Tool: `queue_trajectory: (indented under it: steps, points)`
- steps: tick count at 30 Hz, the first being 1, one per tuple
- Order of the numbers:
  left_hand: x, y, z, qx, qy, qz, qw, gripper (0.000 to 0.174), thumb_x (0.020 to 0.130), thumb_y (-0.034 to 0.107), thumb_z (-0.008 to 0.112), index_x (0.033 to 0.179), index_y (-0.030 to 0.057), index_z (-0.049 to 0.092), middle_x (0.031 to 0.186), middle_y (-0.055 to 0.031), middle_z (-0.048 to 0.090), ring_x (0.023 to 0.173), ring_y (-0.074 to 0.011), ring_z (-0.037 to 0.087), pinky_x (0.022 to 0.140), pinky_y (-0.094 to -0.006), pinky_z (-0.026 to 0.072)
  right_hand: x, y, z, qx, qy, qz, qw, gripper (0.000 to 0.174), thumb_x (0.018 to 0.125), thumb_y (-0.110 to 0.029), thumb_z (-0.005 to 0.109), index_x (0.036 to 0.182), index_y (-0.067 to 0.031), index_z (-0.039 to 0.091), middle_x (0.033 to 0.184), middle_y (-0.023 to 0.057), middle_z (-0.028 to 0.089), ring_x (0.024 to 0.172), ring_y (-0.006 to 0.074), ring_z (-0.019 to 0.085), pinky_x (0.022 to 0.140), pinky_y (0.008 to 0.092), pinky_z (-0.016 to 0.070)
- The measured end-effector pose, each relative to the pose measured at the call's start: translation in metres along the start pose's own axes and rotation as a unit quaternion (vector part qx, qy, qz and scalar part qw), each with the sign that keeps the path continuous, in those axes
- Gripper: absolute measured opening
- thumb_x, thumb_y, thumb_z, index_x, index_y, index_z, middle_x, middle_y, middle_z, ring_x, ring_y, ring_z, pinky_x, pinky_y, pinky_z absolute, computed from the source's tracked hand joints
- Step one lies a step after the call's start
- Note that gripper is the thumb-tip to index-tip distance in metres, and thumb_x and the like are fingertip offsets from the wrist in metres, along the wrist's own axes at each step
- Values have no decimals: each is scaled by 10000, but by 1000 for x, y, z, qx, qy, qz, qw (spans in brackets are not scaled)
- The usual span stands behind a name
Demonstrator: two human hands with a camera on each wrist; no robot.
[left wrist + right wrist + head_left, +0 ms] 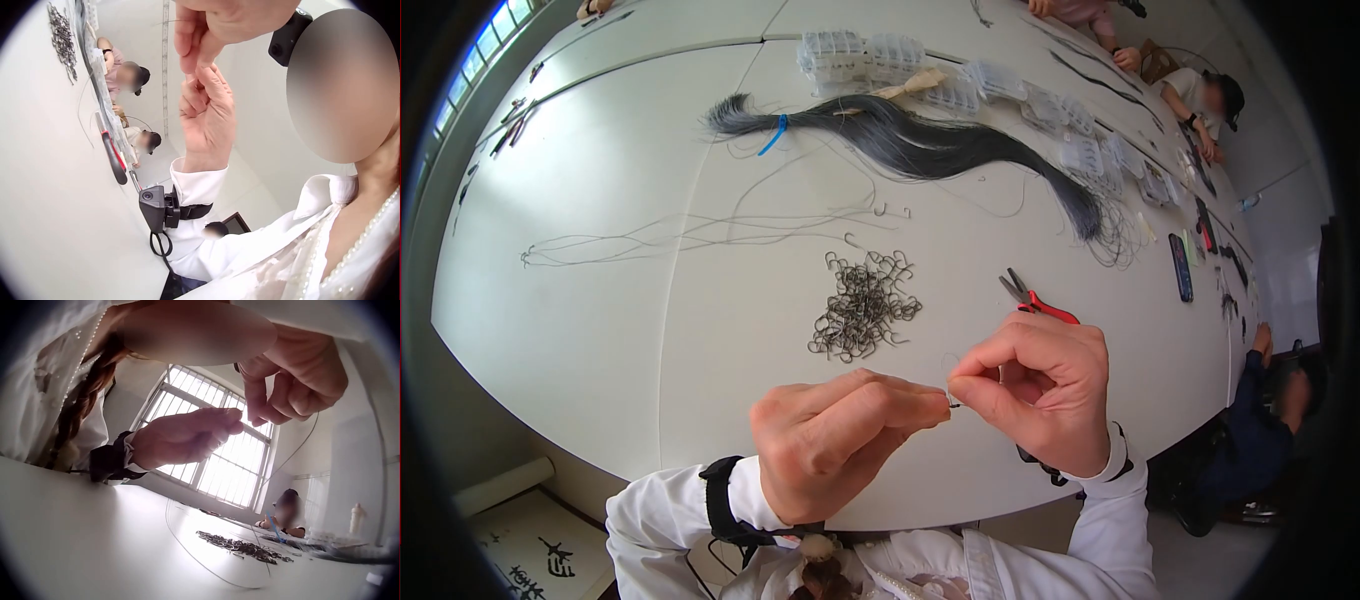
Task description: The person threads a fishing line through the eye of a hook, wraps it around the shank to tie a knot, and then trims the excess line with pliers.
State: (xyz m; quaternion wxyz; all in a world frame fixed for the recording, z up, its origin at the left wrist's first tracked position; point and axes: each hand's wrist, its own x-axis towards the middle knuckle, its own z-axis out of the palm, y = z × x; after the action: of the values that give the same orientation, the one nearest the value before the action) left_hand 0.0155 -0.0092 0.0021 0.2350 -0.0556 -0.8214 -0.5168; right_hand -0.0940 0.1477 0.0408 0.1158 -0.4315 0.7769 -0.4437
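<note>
Head view: above the desk's near edge [940, 500], the left hand [835, 440] pinches what seems a hook [956, 405], the right hand [1040, 385] fine line [306, 439]; slackened fingertips could let it slip.

One hook pile [863, 312], one strand bundle [922, 150]; one blue tie [775, 137]

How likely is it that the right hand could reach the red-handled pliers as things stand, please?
Probably yes: the pliers lie just beyond the right hand, with nothing visible in the way, though its fingers, pinched beside the left hand, would likely have to let go first.
</note>
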Motion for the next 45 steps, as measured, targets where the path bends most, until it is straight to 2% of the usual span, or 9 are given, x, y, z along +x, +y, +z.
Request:
queue_trajectory:
  steps: [3,5,11,30,33,35,36,38,45]
  points:
    - [-1,0,1,-7,14,-10,1000,132,722,-48,710,817,19,647,767,-85,693,680,-181,696,561,-240,555,-1,11,4,87,-32,36,995,49,755,-2,684,797,-9,658,636,9,603,464,11,418,411,173,282]
    - [-1,1,2,-9,22,-14,1000,133,724,-56,708,819,14,645,754,-83,690,683,-182,698,562,-241,556,-4,13,8,227,-53,142,962,28,789,-29,671,807,-12,660,661,-14,622,485,-15,406,429,162,281]
    - [1,0,1,25,30,-20,999,112,736,-78,691,794,-13,621,697,-85,666,654,-187,696,545,-224,546,-3,15,11,322,-92,192,923,37,826,-48,648,815,-14,658,674,-42,620,503,-42,388,447,149,275]
    - [-4,-2,12,-129,99,-101,981,116,754,-130,648,782,-23,614,710,-65,632,658,-148,676,546,-225,540,-8,12,16,287,-65,174,940,16,793,-13,689,796,-7,675,659,-36,605,511,-33,422,430,156,287]
    - [-3,1,8,-86,83,-95,988,116,743,-134,658,766,-30,612,714,-81,637,653,-151,673,553,-228,549,-10,6,17,229,-28,104,967,38,767,3,705,789,-5,676,666,-1,608,519,-5,483,426,174,341]
    - [-2,2,5,-58,69,-90,992,113,739,-140,662,747,-43,604,721,-104,642,651,-160,672,566,-232,562,-9,-5,12,29,-17,6,999,78,721,14,724,770,-12,669,659,36,599,510,56,535,419,199,385]
    - [-2,2,5,-39,66,-77,994,118,732,-139,666,752,-36,612,716,-97,642,639,-157,671,558,-229,558,-10,-4,12,29,-18,7,999,78,721,14,724,770,-12,669,659,36,599,510,56,535,419,199,385]
    - [-1,2,5,-20,63,-64,996,124,725,-138,670,758,-29,620,711,-89,642,626,-155,669,550,-226,554,-14,-2,14,-119,45,-145,981,154,652,26,728,786,-26,674,660,41,575,489,107,526,412,208,398]
    - [-3,3,6,-13,44,-49,998,144,697,-123,699,768,-17,632,717,-79,651,649,-174,686,548,-232,558,-15,-1,5,-277,86,-256,922,296,596,25,709,887,-21,680,716,18,553,509,121,517,420,216,423]
